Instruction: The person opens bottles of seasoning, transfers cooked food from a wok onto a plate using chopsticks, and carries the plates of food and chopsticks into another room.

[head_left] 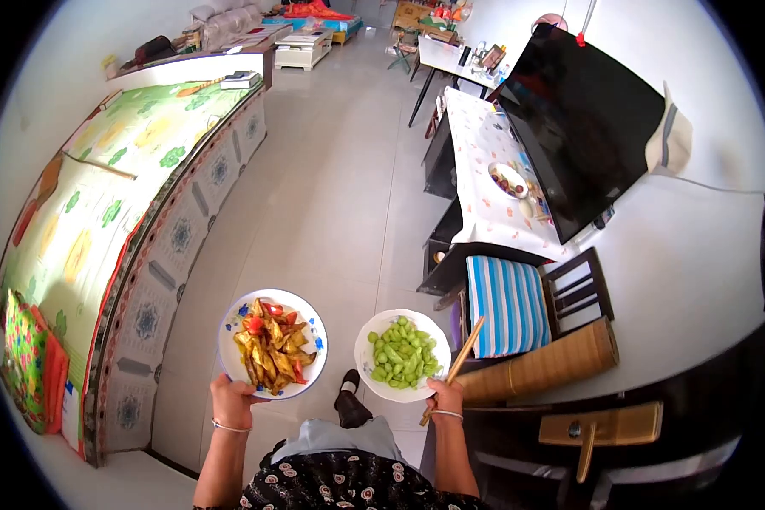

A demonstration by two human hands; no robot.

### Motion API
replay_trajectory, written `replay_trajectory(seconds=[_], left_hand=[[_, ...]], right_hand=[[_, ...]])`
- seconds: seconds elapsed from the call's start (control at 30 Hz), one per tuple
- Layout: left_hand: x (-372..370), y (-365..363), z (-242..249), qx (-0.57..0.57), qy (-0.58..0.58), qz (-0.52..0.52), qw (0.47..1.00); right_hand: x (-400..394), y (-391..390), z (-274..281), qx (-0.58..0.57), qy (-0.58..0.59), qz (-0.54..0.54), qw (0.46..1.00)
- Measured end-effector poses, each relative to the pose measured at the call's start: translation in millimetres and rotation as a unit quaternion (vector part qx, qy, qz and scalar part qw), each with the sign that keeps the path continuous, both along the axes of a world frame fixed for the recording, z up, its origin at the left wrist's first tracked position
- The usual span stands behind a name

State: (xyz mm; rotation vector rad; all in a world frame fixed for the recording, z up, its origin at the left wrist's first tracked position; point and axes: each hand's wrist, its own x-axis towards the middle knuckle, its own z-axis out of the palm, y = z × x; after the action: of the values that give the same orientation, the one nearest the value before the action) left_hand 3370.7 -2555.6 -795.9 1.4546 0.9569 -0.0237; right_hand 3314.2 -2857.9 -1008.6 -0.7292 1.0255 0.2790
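Note:
My left hand [232, 401] grips the lower left rim of a white plate with blue flowers [318, 327], which bears browned food with red pieces [272, 348]. Level with it on the right, my right hand [444, 398] holds the edge of a white scalloped plate [366, 327] full of green pods [402, 353]. A pair of wooden chopsticks [466, 349] is also in my right hand, slanting up and to the right beside that plate. Both plates are held above the floor, apart from each other.
A raised bed platform [136, 170] runs along the left. On the right are a cloth-covered cabinet [476, 153] with a bowl, a television [586, 119], a chair with a striped cushion [508, 306], a rolled mat [544, 365] and a door handle [599, 429].

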Motion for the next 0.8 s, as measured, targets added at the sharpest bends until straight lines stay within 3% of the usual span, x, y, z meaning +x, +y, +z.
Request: replay_trajectory(seconds=[0.37, 0.6, 0.8], left_hand=[[188, -29, -89, 0.004, -0.016, 0.036, 0.999], [326, -32, -155, 0.010, 0.002, -0.012, 1.000], [468, -20, -203, -0.023, 0.013, -0.044, 0.999]], right_hand=[[223, -18, -87, 0.011, -0.011, 0.060, 0.998], [347, -18, -163, -0.002, 0.007, 0.060, 0.998], [467, -8, -186, -0.009, 0.004, 0.022, 1.000]])
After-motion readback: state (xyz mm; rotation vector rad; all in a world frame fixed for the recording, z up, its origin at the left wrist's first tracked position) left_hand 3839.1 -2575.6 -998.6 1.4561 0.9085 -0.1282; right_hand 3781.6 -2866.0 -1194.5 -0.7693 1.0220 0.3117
